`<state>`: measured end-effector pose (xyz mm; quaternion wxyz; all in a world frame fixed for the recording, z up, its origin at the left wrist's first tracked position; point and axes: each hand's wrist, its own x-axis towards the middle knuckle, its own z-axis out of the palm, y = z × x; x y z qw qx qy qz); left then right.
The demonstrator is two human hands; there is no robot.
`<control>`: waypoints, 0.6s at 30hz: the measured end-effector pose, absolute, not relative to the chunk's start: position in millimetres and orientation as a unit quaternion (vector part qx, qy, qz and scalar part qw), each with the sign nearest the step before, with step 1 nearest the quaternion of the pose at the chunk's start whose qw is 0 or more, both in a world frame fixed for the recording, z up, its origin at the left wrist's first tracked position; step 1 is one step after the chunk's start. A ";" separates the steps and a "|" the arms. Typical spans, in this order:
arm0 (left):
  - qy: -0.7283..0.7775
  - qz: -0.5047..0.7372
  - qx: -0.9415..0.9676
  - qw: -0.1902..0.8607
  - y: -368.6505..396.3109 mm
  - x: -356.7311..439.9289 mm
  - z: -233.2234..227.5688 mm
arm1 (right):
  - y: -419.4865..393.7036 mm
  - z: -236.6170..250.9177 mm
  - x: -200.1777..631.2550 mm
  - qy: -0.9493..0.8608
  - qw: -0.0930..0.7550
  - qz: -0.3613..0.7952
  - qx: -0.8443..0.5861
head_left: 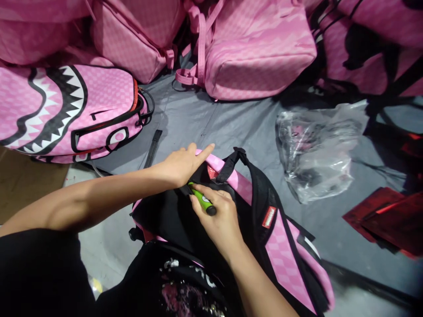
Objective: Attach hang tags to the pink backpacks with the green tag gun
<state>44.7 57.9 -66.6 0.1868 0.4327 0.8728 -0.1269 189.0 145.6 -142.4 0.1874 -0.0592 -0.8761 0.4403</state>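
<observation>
A black and pink checkered backpack [244,189] lies in front of me with its black padded side up. My left hand [185,164] grips its upper pink edge, one finger stretched out along the trim and the others partly hidden. In my right hand [220,213] is a green-handled tool [203,200] with a black end cap, angled toward the black panel just below my left hand. The working tip of the tool is hard to make out. A black strap loop [231,165] and a red tag [212,172] sit close to both hands.
Several pink backpacks [261,57] line the far side of the grey-covered table [211,119]. One with a shark-mouth print [99,97] lies at left. To the right are a clear plastic bag [317,154] with items inside and dark red pouches [386,215].
</observation>
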 end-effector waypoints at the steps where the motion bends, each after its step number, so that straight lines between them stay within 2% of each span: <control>1: 0.873 -0.125 0.433 0.187 57.9 44.6 -67.1 | 145.0 -142.2 188.6 -0.876 0.185 0.441 -0.063; 18: 0.868 -0.125 0.439 0.194 56.2 43.1 -66.6 | 147.5 -136.6 187.8 -0.880 0.164 0.440 -0.075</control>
